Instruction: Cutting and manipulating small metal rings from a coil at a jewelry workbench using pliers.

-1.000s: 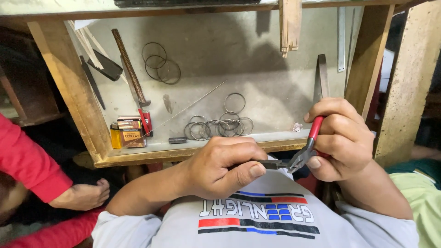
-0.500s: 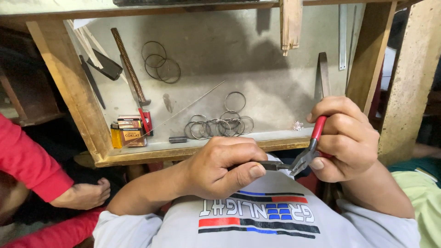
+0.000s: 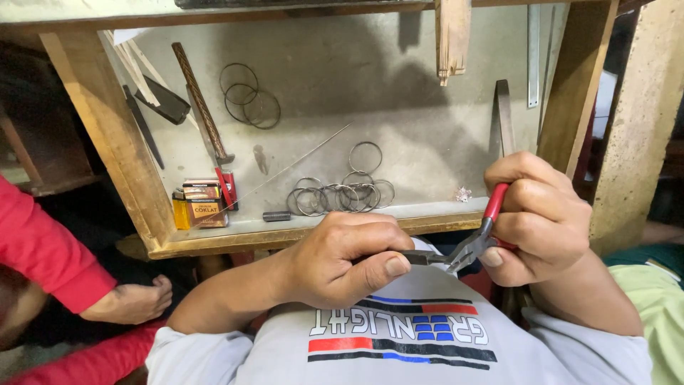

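Right hand (image 3: 541, 217) fisted around pliers (image 3: 479, 239)

The right hand (image 3: 541, 217) grips red-handled pliers (image 3: 479, 239), their tips meeting a small dark piece (image 3: 420, 258) pinched in the left hand (image 3: 349, 260), just above a grey shirt (image 3: 406, 335). Behind them on the wooden bench (image 3: 306, 232) lie wire rings (image 3: 342, 194), a hammer (image 3: 201, 107) and a small box (image 3: 203, 203). A red sleeve (image 3: 43, 253) sits at left.
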